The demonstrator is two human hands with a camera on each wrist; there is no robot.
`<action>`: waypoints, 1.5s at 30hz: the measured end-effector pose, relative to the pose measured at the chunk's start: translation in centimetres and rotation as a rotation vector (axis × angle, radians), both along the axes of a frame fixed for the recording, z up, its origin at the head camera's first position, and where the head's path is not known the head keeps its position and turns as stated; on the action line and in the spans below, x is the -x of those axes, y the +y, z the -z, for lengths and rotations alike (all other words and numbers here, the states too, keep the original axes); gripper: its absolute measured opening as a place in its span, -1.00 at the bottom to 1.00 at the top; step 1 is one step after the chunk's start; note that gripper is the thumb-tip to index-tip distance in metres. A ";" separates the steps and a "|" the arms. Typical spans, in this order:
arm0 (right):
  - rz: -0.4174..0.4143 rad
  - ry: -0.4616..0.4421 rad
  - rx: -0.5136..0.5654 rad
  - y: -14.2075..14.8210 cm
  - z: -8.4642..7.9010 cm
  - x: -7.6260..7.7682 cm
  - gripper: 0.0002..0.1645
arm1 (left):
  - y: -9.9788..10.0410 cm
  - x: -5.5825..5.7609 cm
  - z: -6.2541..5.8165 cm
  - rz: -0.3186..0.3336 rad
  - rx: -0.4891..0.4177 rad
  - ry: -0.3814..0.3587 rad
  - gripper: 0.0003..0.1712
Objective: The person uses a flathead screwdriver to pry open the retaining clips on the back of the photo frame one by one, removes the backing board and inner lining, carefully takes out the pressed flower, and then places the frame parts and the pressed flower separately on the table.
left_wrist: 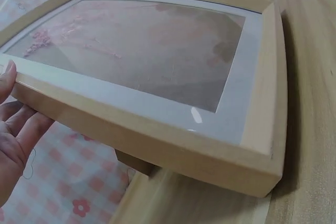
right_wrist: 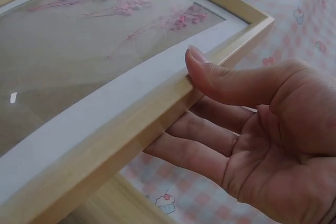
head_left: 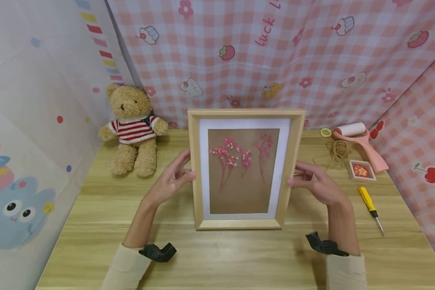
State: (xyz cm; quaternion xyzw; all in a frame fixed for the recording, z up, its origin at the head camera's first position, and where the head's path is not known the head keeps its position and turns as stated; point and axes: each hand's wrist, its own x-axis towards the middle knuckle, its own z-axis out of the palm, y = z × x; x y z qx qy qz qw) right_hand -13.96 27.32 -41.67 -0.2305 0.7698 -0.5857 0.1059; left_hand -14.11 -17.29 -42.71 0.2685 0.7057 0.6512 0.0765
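Note:
A light wooden picture frame [head_left: 239, 224] stands upright on the table, facing me, tilted slightly back. Inside its white mat, sprigs of pink dried flowers [head_left: 231, 155] lie against a brown backing under a clear pane. My left hand [head_left: 170, 179] grips the left side, thumb on the front edge and fingers behind. On the opposite side my right hand [head_left: 320, 183] holds the frame the same way, its thumb [right_wrist: 231, 80] on the front face and fingers curled under the back. Part of a brown support [left_wrist: 134, 162] shows behind the frame in the left wrist view.
A teddy bear [head_left: 132, 129] in a striped shirt sits at the back left. To the right lie a lint roller [head_left: 362, 141], a bundle of twine [head_left: 338, 152], a yellow-green ring [head_left: 325, 132], a small framed box [head_left: 362, 170] and a yellow screwdriver [head_left: 371, 209]. Patterned cloth hangs behind.

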 end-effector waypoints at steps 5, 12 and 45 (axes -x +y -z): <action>0.042 0.069 -0.058 0.0 -0.4 -0.3 -0.59 | 0.0 -0.1 -0.3 -0.005 -0.005 0.035 -0.19; 0.093 0.102 -0.087 -0.4 -0.9 -0.7 -0.67 | 0.1 -0.6 -0.7 -0.050 0.016 0.056 -0.16; 0.299 0.206 -0.074 -3.1 0.7 -0.3 -0.84 | 1.0 0.2 0.7 -0.095 -0.035 0.347 -0.07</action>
